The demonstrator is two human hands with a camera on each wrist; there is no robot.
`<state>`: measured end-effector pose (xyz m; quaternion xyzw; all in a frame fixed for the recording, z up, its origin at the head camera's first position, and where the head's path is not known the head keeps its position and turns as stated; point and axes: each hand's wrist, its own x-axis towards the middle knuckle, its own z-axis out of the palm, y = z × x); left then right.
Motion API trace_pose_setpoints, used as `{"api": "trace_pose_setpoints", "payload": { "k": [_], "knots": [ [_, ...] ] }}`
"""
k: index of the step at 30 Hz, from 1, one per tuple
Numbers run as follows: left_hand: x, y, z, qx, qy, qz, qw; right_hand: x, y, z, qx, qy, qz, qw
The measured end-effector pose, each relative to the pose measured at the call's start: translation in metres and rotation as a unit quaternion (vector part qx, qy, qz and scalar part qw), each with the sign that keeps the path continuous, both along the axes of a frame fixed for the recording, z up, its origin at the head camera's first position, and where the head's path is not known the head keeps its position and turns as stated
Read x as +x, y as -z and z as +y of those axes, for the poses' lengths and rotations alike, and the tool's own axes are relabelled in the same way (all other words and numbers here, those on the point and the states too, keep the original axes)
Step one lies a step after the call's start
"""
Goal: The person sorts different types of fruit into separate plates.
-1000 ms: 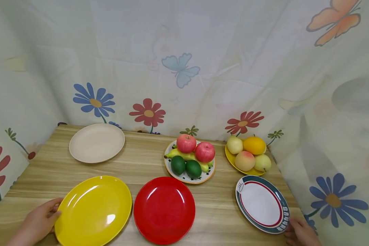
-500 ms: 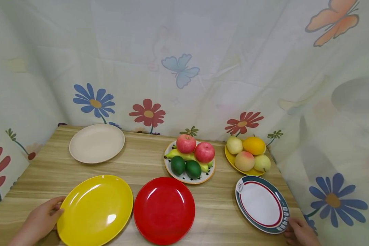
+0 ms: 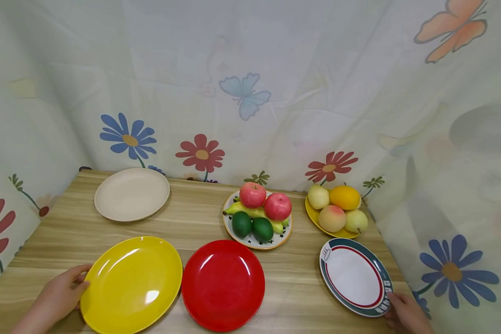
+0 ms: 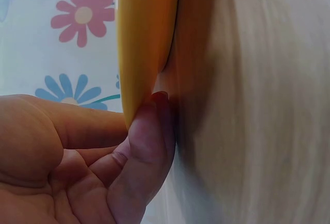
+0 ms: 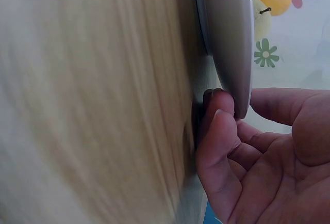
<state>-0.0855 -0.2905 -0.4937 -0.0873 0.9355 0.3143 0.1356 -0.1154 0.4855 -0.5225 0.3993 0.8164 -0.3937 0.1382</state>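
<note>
Head view looks forward and down; wrist views (close up) share its tabletop (image 3: 196, 215).

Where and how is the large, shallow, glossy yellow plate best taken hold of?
Probably at the left rim of the yellow plate, coming from the left, thumb above and fingers below, as the left hand holds it. The left wrist view shows this rim standing clear of the wood-grain table, leaving finger room; the right edge lies close beside the round red plate, so access there looks tight.
</note>
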Motion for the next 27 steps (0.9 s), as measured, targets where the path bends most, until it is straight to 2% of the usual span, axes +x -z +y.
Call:
{"api": "trace_pose_setpoints", "payload": {
  "k": [6,12,22,27],
  "knots": [
    [0.0,-0.002,0.002,0.004,0.0,-0.003,1.0,-0.001,-0.004,-0.002,-0.01,-0.005,0.003,0.9999],
    [0.001,0.003,0.0,0.017,0.0,-0.005,0.9998,0.0,-0.004,-0.003,-0.01,-0.001,0.01,0.9999],
    [-0.001,0.01,-0.004,0.056,-0.031,-0.046,0.9969,0.001,-0.007,-0.007,-0.006,-0.003,0.016,0.9998],
    [-0.002,0.009,-0.004,0.065,-0.035,-0.043,0.9963,0.0,-0.009,-0.007,-0.016,-0.008,0.01,0.9998]
  ]
}}
